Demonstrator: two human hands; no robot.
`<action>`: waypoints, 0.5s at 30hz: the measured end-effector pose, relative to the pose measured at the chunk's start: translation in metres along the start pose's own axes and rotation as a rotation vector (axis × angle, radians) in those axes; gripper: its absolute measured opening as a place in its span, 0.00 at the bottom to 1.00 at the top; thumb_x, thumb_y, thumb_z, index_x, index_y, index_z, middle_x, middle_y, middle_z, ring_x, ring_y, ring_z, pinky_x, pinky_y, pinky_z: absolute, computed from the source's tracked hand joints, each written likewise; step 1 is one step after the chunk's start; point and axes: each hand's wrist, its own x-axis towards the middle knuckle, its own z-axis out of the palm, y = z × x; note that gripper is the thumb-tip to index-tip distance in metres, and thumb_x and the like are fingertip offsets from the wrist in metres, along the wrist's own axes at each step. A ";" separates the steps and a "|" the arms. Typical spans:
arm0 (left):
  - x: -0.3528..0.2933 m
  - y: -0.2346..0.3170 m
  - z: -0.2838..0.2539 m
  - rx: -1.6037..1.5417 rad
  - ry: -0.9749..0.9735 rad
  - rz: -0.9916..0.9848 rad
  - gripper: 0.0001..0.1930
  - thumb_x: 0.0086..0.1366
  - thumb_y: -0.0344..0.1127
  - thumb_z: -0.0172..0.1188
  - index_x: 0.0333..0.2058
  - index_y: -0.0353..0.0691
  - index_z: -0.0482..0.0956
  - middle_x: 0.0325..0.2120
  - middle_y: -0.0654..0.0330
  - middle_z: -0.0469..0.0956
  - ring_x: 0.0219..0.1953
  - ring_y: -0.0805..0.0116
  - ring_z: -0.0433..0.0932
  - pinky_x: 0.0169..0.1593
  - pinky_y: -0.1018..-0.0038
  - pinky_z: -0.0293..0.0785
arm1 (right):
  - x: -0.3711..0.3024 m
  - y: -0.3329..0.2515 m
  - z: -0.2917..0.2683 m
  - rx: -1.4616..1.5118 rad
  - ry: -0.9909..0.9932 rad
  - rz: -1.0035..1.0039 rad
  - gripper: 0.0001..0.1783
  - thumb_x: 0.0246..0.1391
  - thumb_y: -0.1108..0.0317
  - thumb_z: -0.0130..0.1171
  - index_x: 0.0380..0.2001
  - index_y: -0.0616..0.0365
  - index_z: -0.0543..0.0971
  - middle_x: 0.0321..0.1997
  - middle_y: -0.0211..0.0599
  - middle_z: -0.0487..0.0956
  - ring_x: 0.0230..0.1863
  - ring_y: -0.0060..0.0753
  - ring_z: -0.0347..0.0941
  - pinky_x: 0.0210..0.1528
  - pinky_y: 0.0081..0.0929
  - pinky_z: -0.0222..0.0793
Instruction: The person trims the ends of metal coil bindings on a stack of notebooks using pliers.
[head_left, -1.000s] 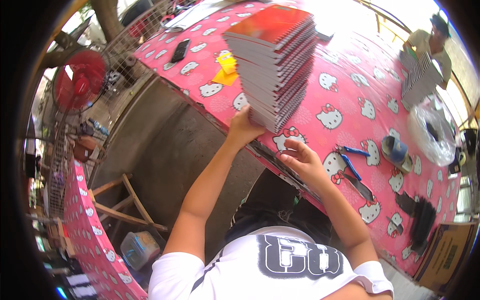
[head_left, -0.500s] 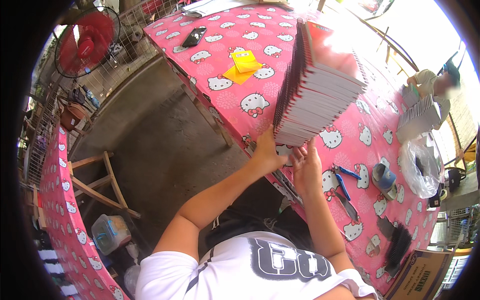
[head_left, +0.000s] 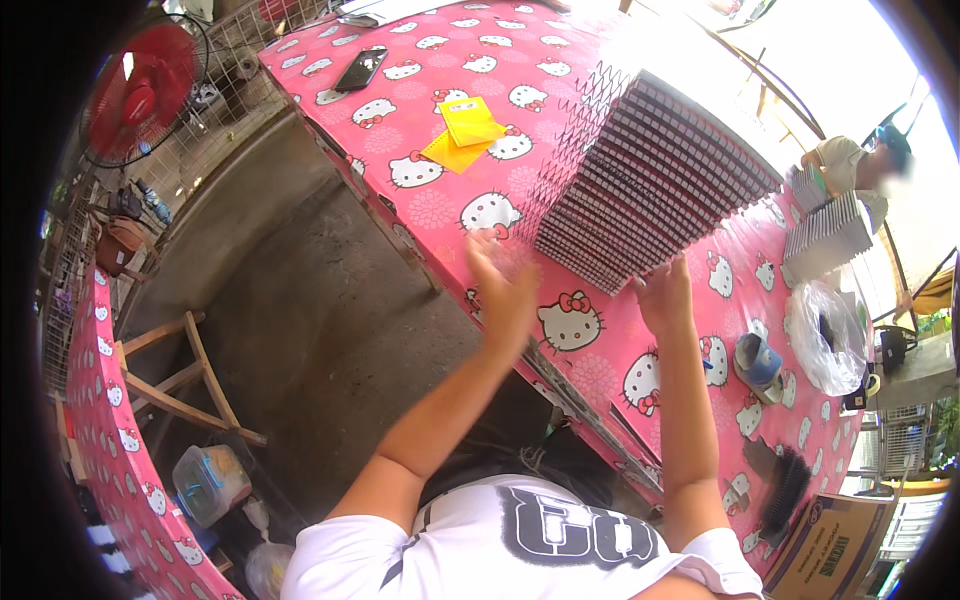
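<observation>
A tall stack of spiral-bound notebooks [head_left: 655, 180] stands on the pink table, its rows of bound edges turned toward me. Loose-looking wire coils [head_left: 570, 150] stick out along its left side. My right hand [head_left: 665, 297] touches the stack's near right corner with its fingertips, fingers partly bent and apart. Off the stack to the left, my left hand [head_left: 503, 285] hovers over the table edge, slightly blurred, its fingers spread and nothing in them. Blue-handled pliers [head_left: 707, 365] are mostly hidden behind my right forearm.
Yellow notepads [head_left: 468, 130] and a black phone [head_left: 361, 70] lie at the far left of the table. To the right are a tape roll on a dispenser [head_left: 760, 362], a plastic bag [head_left: 828, 338], black coils [head_left: 787, 490] and a cardboard box [head_left: 832, 550]. Another person [head_left: 850, 165] sits beyond more stacks [head_left: 828, 238].
The notebook stack has turned so its coil-bound side faces me instead of the page edges. My left hand has come off it toward the left; my right hand has shifted right along it.
</observation>
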 end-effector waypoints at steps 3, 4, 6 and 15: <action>0.075 0.007 -0.030 -0.010 -0.113 -0.075 0.30 0.65 0.43 0.50 0.61 0.30 0.58 0.55 0.46 0.66 0.56 0.63 0.66 0.60 0.69 0.60 | 0.017 -0.002 0.010 0.158 0.008 0.084 0.22 0.67 0.53 0.32 0.51 0.53 0.68 0.50 0.36 0.74 0.50 0.34 0.68 0.53 0.38 0.61; 0.085 0.012 -0.036 -0.042 -0.242 -0.196 0.30 0.67 0.49 0.48 0.60 0.31 0.62 0.54 0.47 0.69 0.57 0.63 0.66 0.60 0.69 0.59 | 0.026 -0.002 0.013 0.211 0.008 0.113 0.23 0.67 0.52 0.30 0.51 0.53 0.69 0.51 0.35 0.74 0.50 0.35 0.68 0.52 0.38 0.62; 0.077 0.021 -0.016 0.128 -0.265 -0.344 0.32 0.68 0.56 0.42 0.58 0.33 0.67 0.53 0.51 0.71 0.58 0.63 0.66 0.61 0.68 0.58 | 0.073 0.022 -0.038 0.052 -0.245 -0.143 0.21 0.67 0.56 0.30 0.52 0.54 0.68 0.55 0.35 0.72 0.53 0.38 0.67 0.55 0.44 0.62; 0.001 -0.007 -0.006 -0.234 -0.405 -0.360 0.37 0.70 0.58 0.40 0.67 0.39 0.45 0.68 0.56 0.48 0.69 0.65 0.45 0.69 0.69 0.36 | 0.080 -0.025 0.035 0.078 -0.231 0.106 0.20 0.64 0.55 0.42 0.52 0.50 0.73 0.49 0.29 0.77 0.53 0.29 0.70 0.57 0.34 0.61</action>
